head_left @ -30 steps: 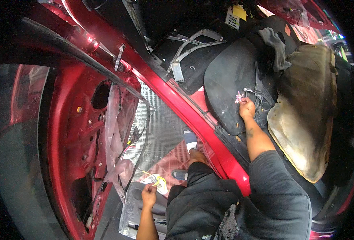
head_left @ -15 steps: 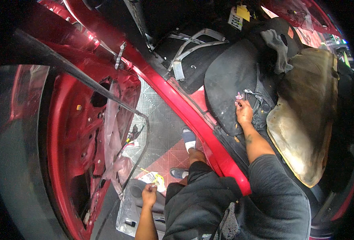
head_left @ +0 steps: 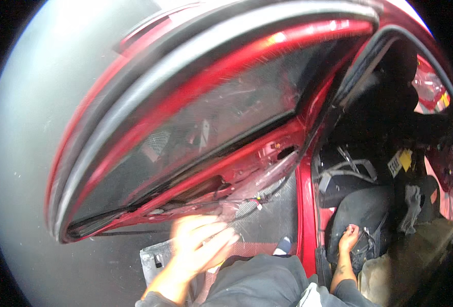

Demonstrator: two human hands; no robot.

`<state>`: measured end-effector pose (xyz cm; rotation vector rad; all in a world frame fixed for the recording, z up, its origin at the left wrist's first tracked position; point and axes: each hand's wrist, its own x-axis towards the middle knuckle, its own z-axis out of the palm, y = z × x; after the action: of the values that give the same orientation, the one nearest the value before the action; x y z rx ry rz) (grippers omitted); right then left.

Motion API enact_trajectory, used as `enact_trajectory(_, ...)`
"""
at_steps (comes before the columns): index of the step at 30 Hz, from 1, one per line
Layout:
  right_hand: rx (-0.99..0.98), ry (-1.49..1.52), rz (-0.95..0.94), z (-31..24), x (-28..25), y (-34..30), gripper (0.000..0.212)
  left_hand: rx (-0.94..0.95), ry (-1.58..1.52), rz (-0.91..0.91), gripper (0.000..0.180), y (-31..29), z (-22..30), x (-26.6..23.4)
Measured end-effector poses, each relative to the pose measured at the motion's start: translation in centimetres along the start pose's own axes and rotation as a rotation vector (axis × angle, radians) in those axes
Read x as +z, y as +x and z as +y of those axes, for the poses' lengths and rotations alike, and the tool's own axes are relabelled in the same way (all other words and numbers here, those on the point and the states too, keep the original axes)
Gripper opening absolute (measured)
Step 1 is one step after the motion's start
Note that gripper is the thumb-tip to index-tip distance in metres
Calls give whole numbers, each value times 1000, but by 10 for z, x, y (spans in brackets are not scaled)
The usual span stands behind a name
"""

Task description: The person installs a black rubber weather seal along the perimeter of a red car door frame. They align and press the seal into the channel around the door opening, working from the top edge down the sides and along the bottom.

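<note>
"How is the left hand (head_left: 201, 243) looking from your end?"

"It's blurring as I'm watching, looming large in front of the open red car door (head_left: 247, 157). I'm seeing its fingers bending loosely, but I can't tell whether they're gripping anything."

"And the right hand (head_left: 349, 239)?"

"I'm seeing it reaching over the black seat (head_left: 362, 205), fingers curling inward. I can't tell whether they're pinching something, or whether they're touching the seat."

"Where is that seat sitting?"

"Inside the car, just right of the red sill (head_left: 307, 210). A tan pad (head_left: 416, 261) is lying beside it, toward my lower right, and a grey cloth (head_left: 412, 202) is draping farther right."

"What's showing around the left hand?"

"A clear plastic sheet (head_left: 249, 189) is hanging along the door, and a grey panel (head_left: 151, 261) is lying to the hand's lower left."
</note>
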<state>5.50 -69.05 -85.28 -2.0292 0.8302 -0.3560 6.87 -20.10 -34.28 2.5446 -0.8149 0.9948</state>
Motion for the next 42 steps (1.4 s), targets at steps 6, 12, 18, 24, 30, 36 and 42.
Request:
enact_trajectory(6,-331,277,-154,-193,55,-35,15,130,778,319,58,102,-17,-143)
enact_trajectory(12,-423,475,-374,-301,81,-69,16,94,475,45,53,118,-17,-175)
enact_trajectory(18,-473,661,-643,-380,57,-98,13,131,470,-16,17,129,-12,-203)
enact_trajectory(24,-475,762,-705,-424,39,-118,10,-370,-32,-204,20,148,-14,-216)
enact_trajectory(30,-536,803,-655,-462,14,-143,9,-511,-349,-408,21,172,-42,-232)
enact_trajectory(36,-680,1093,-577,-544,-52,-168,10,-491,-454,-486,18,176,-48,-236)
enact_trajectory(42,-780,1192,-461,-613,-93,-190,19,-380,-354,-485,14,182,-57,-240)
